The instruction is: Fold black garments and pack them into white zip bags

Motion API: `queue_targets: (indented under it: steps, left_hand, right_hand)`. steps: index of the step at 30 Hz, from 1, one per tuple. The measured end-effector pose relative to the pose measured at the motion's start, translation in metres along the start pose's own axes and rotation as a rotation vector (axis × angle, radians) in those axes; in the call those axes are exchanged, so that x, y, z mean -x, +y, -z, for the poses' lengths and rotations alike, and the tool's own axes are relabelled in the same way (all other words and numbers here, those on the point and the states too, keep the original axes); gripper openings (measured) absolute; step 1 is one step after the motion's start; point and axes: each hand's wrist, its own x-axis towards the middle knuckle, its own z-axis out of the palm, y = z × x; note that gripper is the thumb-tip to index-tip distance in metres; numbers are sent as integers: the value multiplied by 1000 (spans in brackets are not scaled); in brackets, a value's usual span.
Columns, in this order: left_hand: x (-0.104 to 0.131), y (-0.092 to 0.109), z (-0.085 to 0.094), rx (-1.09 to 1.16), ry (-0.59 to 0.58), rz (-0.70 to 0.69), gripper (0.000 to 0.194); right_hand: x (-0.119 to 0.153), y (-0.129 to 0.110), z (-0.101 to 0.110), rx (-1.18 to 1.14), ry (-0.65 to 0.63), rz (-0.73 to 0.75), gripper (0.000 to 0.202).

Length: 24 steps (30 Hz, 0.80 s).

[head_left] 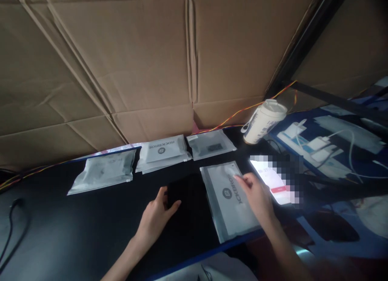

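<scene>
Here, two bare hands at a black table, one over a printed pouch

The right hand (256, 192) is over the near pouch (216, 192), a frosted bag with a round dark logo and lettering, part of it behind the fingers. Its thumb and forefinger come close together over the print; whether they pinch the plastic or merely rest on it, I cannot tell. This pouch lies flat on the table (91, 228), toward the person's right, its lower end close to the blue front edge.

The left hand (154, 212) is to the left of that pouch and apart from it, fingers curled and thumb spread. A very dark patch adjoins its fingertips; I cannot tell whether it is a black item in the grasp or just the tabletop.

Farther back, more pouches lie in a row: a wrinkled left pouch (109, 170), a middle pouch (166, 152) marked ROCKBROS, and a right pouch (201, 149) with something dark inside. A pale cup (266, 121) with a strap stands beyond, near a lit phone (266, 178), partly pixelated, just beside the right hand. White chargers (319, 145) are farther right, and brown cardboard (145, 51) walls off the back.
</scene>
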Motion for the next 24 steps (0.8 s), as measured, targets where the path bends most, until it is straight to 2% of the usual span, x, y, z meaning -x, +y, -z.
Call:
queue_targets:
  steps: [4, 7, 9, 11, 14, 16, 19, 21, 24]
  left_hand:
    - [1, -9, 21, -229, 114, 8, 45]
    - [7, -10, 27, -323, 283, -65, 45]
    - [14, -7, 25, -355, 409, -152, 42]
    - [20, -2, 20, -372, 469, -256, 37]
    - [30, 8, 8, -378, 436, -388, 29]
    - [34, 13, -2, -392, 403, -426, 27]
    - [38, 13, -20, -434, 418, -450, 26]
    - [40, 11, -30, -474, 446, -464, 31]
    - [40, 8, -42, -543, 455, -463, 51]
  right_hand:
    - [-5, 7, 5, 111, 109, -6, 49]
    - [-10, 3, 8, 133, 252, 140, 49]
    - [-13, -5, 9, 93, 281, 252, 43]
    - [-14, -14, 6, 47, 222, 340, 39]
    - [-13, -23, -5, 63, 53, 458, 48]
    - [-10, -23, -17, 137, -55, 507, 57]
    - [-5, -16, -33, 253, -156, 510, 64]
    - [-3, -11, -38, 294, -177, 491, 66]
    - [-2, -9, -39, 319, -184, 477, 67]
